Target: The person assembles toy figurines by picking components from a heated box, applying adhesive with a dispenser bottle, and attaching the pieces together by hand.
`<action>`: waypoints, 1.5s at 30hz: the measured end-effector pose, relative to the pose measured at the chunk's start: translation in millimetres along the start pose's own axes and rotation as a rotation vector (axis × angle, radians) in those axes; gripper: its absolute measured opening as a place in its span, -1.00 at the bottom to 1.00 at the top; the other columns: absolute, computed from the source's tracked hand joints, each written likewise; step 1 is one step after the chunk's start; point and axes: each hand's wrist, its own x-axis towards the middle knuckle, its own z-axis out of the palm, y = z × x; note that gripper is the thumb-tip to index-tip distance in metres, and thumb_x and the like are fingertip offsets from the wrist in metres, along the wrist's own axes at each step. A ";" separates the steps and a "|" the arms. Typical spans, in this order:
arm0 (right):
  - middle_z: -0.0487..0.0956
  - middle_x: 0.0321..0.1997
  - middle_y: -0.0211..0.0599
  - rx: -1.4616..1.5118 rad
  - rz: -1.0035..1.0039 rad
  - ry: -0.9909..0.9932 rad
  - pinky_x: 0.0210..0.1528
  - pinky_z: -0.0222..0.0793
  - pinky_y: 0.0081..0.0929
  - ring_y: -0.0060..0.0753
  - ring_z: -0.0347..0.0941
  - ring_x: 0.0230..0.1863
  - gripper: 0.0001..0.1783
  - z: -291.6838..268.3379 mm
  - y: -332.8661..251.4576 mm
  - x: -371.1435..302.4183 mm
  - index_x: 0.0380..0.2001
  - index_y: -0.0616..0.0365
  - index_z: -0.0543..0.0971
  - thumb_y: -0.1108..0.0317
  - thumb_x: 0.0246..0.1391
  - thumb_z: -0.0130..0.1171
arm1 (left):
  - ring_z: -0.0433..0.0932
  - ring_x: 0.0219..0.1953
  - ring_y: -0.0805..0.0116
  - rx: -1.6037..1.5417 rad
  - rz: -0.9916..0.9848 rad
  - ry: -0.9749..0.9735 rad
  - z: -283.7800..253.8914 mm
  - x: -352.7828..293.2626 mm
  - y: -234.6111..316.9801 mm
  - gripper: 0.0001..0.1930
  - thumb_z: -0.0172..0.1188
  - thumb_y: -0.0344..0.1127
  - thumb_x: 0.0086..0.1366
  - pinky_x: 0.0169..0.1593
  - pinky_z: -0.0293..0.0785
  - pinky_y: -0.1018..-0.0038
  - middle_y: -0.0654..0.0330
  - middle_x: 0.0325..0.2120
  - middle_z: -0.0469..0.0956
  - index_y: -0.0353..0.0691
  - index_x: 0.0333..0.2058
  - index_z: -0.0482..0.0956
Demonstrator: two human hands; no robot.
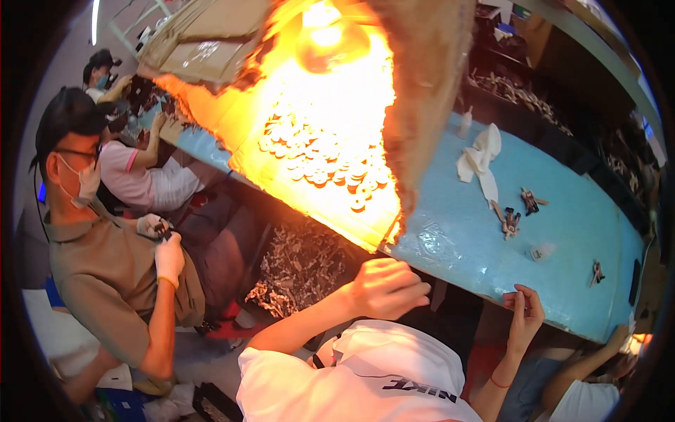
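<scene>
My left hand point(390, 288) is curled closed at the table's near edge, just below the front corner of a cardboard box point(436, 84). Whatever its fingers may hold is hidden. Farther right, my right hand point(526, 313) is raised at the same edge with thumb and fingertips together; anything between them is too small to make out. Inside the box, under a glaring lamp bulb point(330, 42), lie many small round pieces point(316, 158), some ring-like. To the right, small brown and black pieces point(511, 221) rest on the blue tabletop point(450, 239), apart from my hands.
A white cloth point(481, 158), a small bottle point(465, 123) and a small clear cup point(540, 252) are on the table. Dark bins point(520, 105) of parts line its far side. A masked co-worker point(105, 246) sits left, beside a container of scraps point(302, 271); another person's arm point(583, 366) is at right.
</scene>
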 end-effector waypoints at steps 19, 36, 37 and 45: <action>0.57 -0.48 -0.27 -0.303 -0.147 -0.084 -0.43 0.43 -0.65 -0.52 0.52 -0.43 -0.88 50.0 -24.1 0.7 -0.34 0.29 0.54 0.55 0.06 0.03 | 0.49 -0.47 0.10 0.408 -0.703 0.298 -67.1 0.8 -170.4 -0.88 0.18 -0.47 -0.01 -0.36 0.41 0.34 0.03 -0.54 0.50 -0.33 -0.43 0.57; 0.54 -0.47 -0.15 -0.396 -0.290 -0.049 -0.46 0.36 -0.49 -0.25 0.50 -0.48 -0.92 46.5 -19.3 -5.0 -0.41 0.27 0.54 0.58 -0.06 0.12 | 0.34 -0.51 0.08 0.559 -0.658 0.307 -76.4 -16.4 -169.6 -0.96 -0.07 -0.59 -0.02 -0.39 0.27 0.27 -0.04 -0.61 0.34 -0.41 -0.51 0.32; 0.54 -0.47 -0.15 -0.405 -0.251 0.000 -0.46 0.36 -0.49 -0.25 0.50 -0.48 -0.92 44.1 -13.0 -3.6 -0.41 0.27 0.54 0.58 -0.06 0.12 | 0.35 -0.50 0.20 0.388 -0.654 0.396 -73.3 -13.6 -154.1 -0.93 -0.11 -0.59 0.02 -0.37 0.32 0.34 0.03 -0.61 0.33 -0.41 -0.47 0.33; 0.50 -0.52 -0.16 -0.332 -0.363 -0.003 -0.48 0.31 -0.37 -0.16 0.43 -0.50 -0.89 33.3 -9.0 13.8 -0.39 0.23 0.52 0.56 -0.08 0.13 | 0.43 -0.61 0.33 0.154 -0.317 -0.111 1.4 -4.0 8.6 -0.91 0.06 -0.57 0.14 -0.56 0.33 0.54 0.14 -0.57 0.48 -0.29 -0.38 0.50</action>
